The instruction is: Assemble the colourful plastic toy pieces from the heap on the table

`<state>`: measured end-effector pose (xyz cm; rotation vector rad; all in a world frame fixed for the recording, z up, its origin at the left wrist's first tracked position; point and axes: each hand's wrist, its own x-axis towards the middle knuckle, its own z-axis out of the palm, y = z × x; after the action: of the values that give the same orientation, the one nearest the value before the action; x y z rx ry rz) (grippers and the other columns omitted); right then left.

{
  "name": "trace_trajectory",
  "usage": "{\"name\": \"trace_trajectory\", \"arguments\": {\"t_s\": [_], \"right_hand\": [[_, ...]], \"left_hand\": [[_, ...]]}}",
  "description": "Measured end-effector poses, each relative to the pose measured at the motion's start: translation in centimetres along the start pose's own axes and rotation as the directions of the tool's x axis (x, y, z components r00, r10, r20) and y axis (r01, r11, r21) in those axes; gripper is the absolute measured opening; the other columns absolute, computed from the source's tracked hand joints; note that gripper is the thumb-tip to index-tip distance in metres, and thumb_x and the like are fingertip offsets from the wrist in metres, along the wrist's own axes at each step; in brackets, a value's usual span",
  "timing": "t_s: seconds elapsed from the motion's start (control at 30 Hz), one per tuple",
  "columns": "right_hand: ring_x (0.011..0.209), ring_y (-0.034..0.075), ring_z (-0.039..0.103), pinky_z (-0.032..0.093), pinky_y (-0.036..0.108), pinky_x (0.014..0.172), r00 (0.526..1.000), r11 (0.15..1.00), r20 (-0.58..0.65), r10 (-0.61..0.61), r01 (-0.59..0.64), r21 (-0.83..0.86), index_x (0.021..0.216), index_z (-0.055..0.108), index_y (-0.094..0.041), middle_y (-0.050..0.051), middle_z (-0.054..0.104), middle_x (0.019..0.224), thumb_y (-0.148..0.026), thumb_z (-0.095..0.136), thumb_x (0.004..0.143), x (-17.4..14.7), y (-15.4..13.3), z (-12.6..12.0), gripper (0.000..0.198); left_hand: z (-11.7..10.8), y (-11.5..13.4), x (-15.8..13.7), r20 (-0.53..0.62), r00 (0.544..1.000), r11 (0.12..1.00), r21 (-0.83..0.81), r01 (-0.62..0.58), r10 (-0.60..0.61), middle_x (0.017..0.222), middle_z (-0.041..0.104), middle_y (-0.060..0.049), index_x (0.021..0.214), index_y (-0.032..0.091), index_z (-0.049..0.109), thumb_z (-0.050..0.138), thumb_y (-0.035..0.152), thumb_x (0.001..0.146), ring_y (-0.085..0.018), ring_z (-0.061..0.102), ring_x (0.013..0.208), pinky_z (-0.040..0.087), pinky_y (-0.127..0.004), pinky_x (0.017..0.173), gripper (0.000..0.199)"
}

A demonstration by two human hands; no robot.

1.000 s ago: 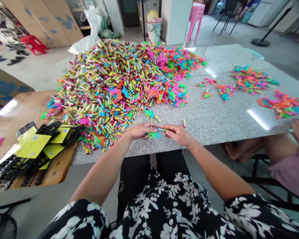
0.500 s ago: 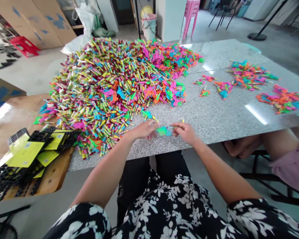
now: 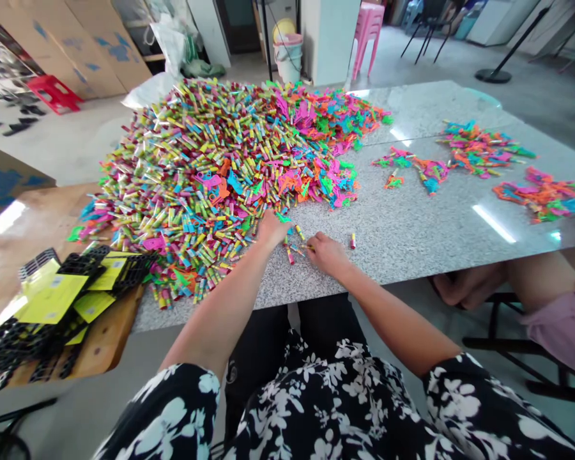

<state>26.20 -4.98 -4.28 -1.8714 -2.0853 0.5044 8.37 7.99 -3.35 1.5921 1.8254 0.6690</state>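
Note:
My left hand (image 3: 269, 229) is at the near edge of a big pile of small striped tubes (image 3: 172, 172), beside a green plastic toy piece (image 3: 282, 218). Its fingertips are hidden among the pieces. Low over the table, my right hand (image 3: 328, 253) has its fingers curled and closed at the end of some thin small pieces (image 3: 298, 250); what they pinch is too small to make out. Between the hands lie a few loose tubes, one of them a red and yellow tube (image 3: 290, 255). Another tube (image 3: 352, 241) stands to the right of my right hand.
Pink, orange, green and blue plastic pieces (image 3: 335, 115) heap against the pile's right side. Smaller heaps (image 3: 541, 195) lie further right on the speckled table (image 3: 412, 223). Black trays with yellow cards (image 3: 52, 297) sit on a wooden table at left. Another person's legs (image 3: 489, 275) are at right.
The green-blue toy piece held between both hands is no longer in them. My left hand has moved up and left to the pile; my right hand has shifted left, uncovering the tube beside it.

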Motion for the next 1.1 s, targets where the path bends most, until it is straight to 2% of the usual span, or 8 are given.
{"name": "trace_trajectory", "arguments": {"t_s": [0.17, 0.23, 0.33, 0.4, 0.53, 0.67, 0.77, 1.1], "right_hand": [[0.097, 0.025, 0.072, 0.053, 0.036, 0.086, 0.983, 0.922, -0.136, 0.122, -0.062, 0.381, 0.112, 0.066, -0.019, 0.01, 0.077, 0.106, -0.034, 0.059, 0.105, 2.1, 0.1, 0.1, 0.017], [0.084, 0.022, 0.071, 0.055, 0.034, 0.078, 0.977, 0.798, -0.126, 0.174, -0.065, 0.599, 0.106, 0.062, -0.022, 0.005, 0.075, 0.094, -0.035, 0.061, 0.101, 2.7, -0.1, 0.1, 0.015], [0.069, 0.019, 0.067, 0.054, 0.031, 0.062, 0.971, 0.533, -0.049, 0.235, -0.087, 0.842, 0.102, 0.058, -0.025, -0.001, 0.07, 0.083, -0.041, 0.065, 0.094, 3.1, -1.0, 0.0, 0.019], [0.066, 0.018, 0.065, 0.055, 0.029, 0.059, 0.957, 0.436, -0.082, 0.279, -0.05, 0.898, 0.093, 0.056, -0.025, -0.003, 0.066, 0.076, -0.045, 0.066, 0.091, 3.1, -1.5, -0.3, 0.022], [0.056, 0.014, 0.056, 0.053, 0.028, 0.056, 0.903, 0.396, -0.231, 0.362, 0.076, 0.915, 0.083, 0.055, -0.025, -0.005, 0.056, 0.065, -0.052, 0.065, 0.092, 2.9, -1.8, -1.1, 0.03], [0.054, 0.014, 0.056, 0.055, 0.029, 0.054, 0.925, 0.254, -0.166, 0.342, 0.079, 0.964, 0.094, 0.056, -0.025, -0.005, 0.063, 0.07, -0.053, 0.07, 0.086, 2.4, -1.8, -1.1, 0.032], [0.058, 0.014, 0.061, 0.057, 0.029, 0.057, 0.953, 0.24, -0.125, 0.275, 0.058, 0.969, 0.099, 0.055, -0.026, -0.003, 0.071, 0.079, -0.049, 0.072, 0.083, 2.0, -1.8, -0.8, 0.033], [0.061, 0.015, 0.064, 0.057, 0.031, 0.062, 0.965, 0.391, -0.191, 0.179, 0.108, 0.914, 0.116, 0.074, -0.022, 0.001, 0.074, 0.085, -0.045, 0.068, 0.089, 0.8, -1.4, -0.8, 0.036]], "left_hand": [[-1.3, -0.4, -1.2, -0.011, 0.998, 0.931, -0.361, -0.062, 0.062, 0.114, 0.078, -0.01, 0.118, 0.019, 0.068, 0.089, 0.023, 0.07, -0.028, 0.073, 0.108, 0.053, -0.035, 0.092, 0.052], [-1.9, -0.3, -2.3, 0.114, 0.99, 0.849, -0.528, -0.013, 0.086, 0.097, 0.077, -0.005, 0.103, 0.02, 0.071, 0.09, 0.031, 0.07, -0.023, 0.072, 0.089, 0.053, -0.031, 0.077, 0.04], [-2.4, 0.1, -4.1, 0.311, 0.946, 0.701, -0.695, 0.161, 0.09, 0.083, 0.073, -0.002, 0.092, 0.02, 0.071, 0.094, 0.039, 0.064, -0.017, 0.066, 0.071, 0.048, -0.027, 0.061, 0.041], [-2.4, 0.3, -5.1, 0.381, 0.922, 0.623, -0.738, 0.26, 0.067, 0.08, 0.073, -0.001, 0.09, 0.019, 0.071, 0.097, 0.038, 0.059, -0.015, 0.066, 0.068, 0.049, -0.026, 0.059, 0.045], [-2.3, 0.5, -6.4, 0.437, 0.899, 0.549, -0.756, 0.356, 0.02, 0.077, 0.072, 0.0, 0.088, 0.018, 0.073, 0.1, 0.035, 0.057, -0.012, 0.062, 0.062, 0.045, -0.023, 0.053, 0.045], [-2.0, 0.6, -7.3, 0.465, 0.884, 0.504, -0.773, 0.385, 0.039, 0.073, 0.071, -0.001, 0.084, 0.017, 0.072, 0.098, 0.037, 0.063, -0.012, 0.06, 0.06, 0.038, -0.022, 0.048, 0.038], [-1.9, 0.9, -7.6, 0.462, 0.885, 0.489, -0.786, 0.379, 0.057, 0.079, 0.074, -0.003, 0.085, 0.017, 0.074, 0.097, 0.036, 0.066, -0.012, 0.06, 0.061, 0.038, -0.023, 0.047, 0.036], [-2.3, 1.3, -8.0, 0.421, 0.907, 0.515, -0.781, 0.353, 0.016, 0.071, 0.069, -0.002, 0.075, 0.018, 0.068, 0.098, 0.036, 0.063, -0.01, 0.054, 0.056, 0.034, -0.023, 0.046, 0.037]]}}
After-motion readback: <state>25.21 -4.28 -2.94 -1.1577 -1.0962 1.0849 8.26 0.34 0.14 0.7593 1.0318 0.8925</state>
